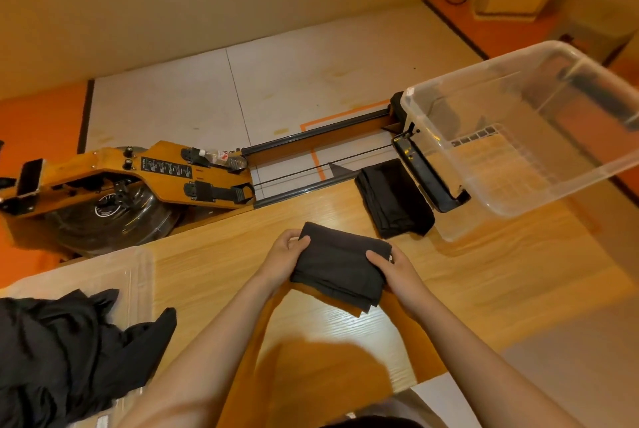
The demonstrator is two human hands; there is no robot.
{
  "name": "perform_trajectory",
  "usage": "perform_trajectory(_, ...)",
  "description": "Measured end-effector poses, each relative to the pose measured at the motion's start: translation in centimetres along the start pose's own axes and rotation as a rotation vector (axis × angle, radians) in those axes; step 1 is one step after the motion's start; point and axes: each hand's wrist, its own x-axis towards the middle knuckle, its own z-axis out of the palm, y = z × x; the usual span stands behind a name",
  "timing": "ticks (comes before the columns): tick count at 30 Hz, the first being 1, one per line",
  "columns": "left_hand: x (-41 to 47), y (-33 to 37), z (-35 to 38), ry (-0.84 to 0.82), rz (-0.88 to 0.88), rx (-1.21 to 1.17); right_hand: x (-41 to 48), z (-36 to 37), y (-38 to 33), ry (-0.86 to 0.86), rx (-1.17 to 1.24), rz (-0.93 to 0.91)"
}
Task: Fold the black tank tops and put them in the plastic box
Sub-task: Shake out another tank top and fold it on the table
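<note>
A folded black tank top [340, 267] is lifted a little above the wooden table [214, 265], casting a shadow below it. My left hand [283, 256] grips its left edge and my right hand [394, 272] grips its right edge. Another folded black tank top [394, 197] lies on the table near the far edge. To its right stands the clear plastic box [518, 140]; I cannot tell if any tops lie inside. A heap of unfolded black tank tops [69, 355] sits at the lower left.
The heap rests on a clear plastic lid or tray [135, 275] at the table's left end. Beyond the table's far edge a wooden rowing machine [145, 182] stands on the floor, with a plastic bottle [224, 158] lying on it.
</note>
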Motion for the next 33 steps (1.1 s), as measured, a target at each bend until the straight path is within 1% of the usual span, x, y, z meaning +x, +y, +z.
perform_trajectory(4, 1.3, 1.5, 1.1, -0.082, 0.020, 0.041, -0.3, -1.3, 0.3, 0.079, 0.060, -0.004)
perform_trajectory(9, 4.9, 4.9, 2.1, -0.146, 0.073, 0.091, -0.1, -2.4, -0.8, 0.091, 0.134, -0.029)
perform_trajectory(11, 6.9, 7.0, 2.8, -0.182, 0.103, 0.140, 0.5, -2.7, -1.2, 0.132, 0.159, -0.064)
perform_trajectory(14, 9.7, 10.5, 4.7, -0.240, 0.157, 0.190, 1.9, -2.7, -1.8, 0.257, 0.225, -0.123)
perform_trajectory(17, 12.7, 13.1, 7.1, -0.295, 0.195, 0.222, 3.7, -2.8, -2.7, 0.396, 0.368, -0.149)
perform_trajectory(21, 16.3, 13.4, 9.4, -0.311, 0.175, 0.238, 5.7, -2.8, -2.6, 0.556, 0.518, -0.139)
perform_trajectory(24, 17.3, 12.0, 10.3, -0.304, 0.162, 0.296, 6.4, -2.6, -1.9, 0.654, 0.518, -0.104)
perform_trajectory(27, 17.5, 11.5, 10.3, -0.289, 0.193, 0.293, 6.6, -2.5, -1.5, 0.697, 0.469, -0.093)
perform_trajectory(33, 17.9, 13.7, 10.7, -0.356, 0.269, 0.215, 6.5, -2.7, -1.8, 0.786, 0.478, -0.129)
